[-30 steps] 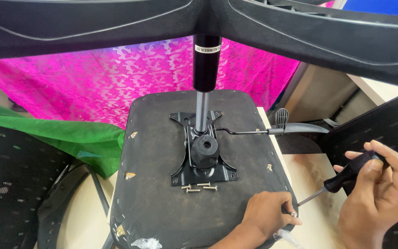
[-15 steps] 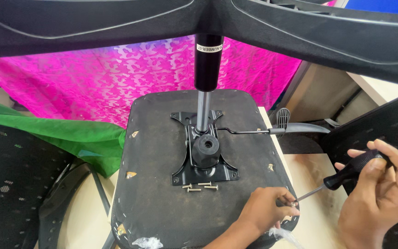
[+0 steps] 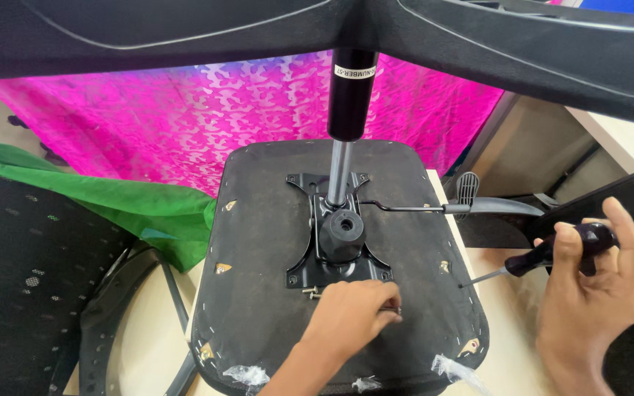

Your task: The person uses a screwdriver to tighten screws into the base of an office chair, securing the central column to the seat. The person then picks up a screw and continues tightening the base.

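Observation:
An upturned office chair seat (image 3: pixel 258 242) lies flat, its black metal mechanism plate (image 3: pixel 339 249) bolted in the middle with the gas cylinder (image 3: pixel 350 95) rising from it. My left hand (image 3: pixel 350 317) rests on the seat just below the plate, fingers curled over the loose screws (image 3: pixel 311 292), of which only a few still show. My right hand (image 3: pixel 603 282) is off the seat's right edge, gripping a black-handled screwdriver (image 3: pixel 552 257) whose tip points left toward the seat. Whether the left fingers pinch a screw is hidden.
The chair's star base legs (image 3: pixel 185 29) span the top of the view. A height lever (image 3: pixel 471 209) sticks out right of the plate. Pink cloth (image 3: pixel 148 125) hangs behind, green cloth (image 3: pixel 111 202) lies at left, and black mesh chair parts (image 3: pixel 23 279) sit at both sides.
My left hand slid left from the seat's right front edge to the loose screws below the plate. My right hand kept the screwdriver, shifting slightly.

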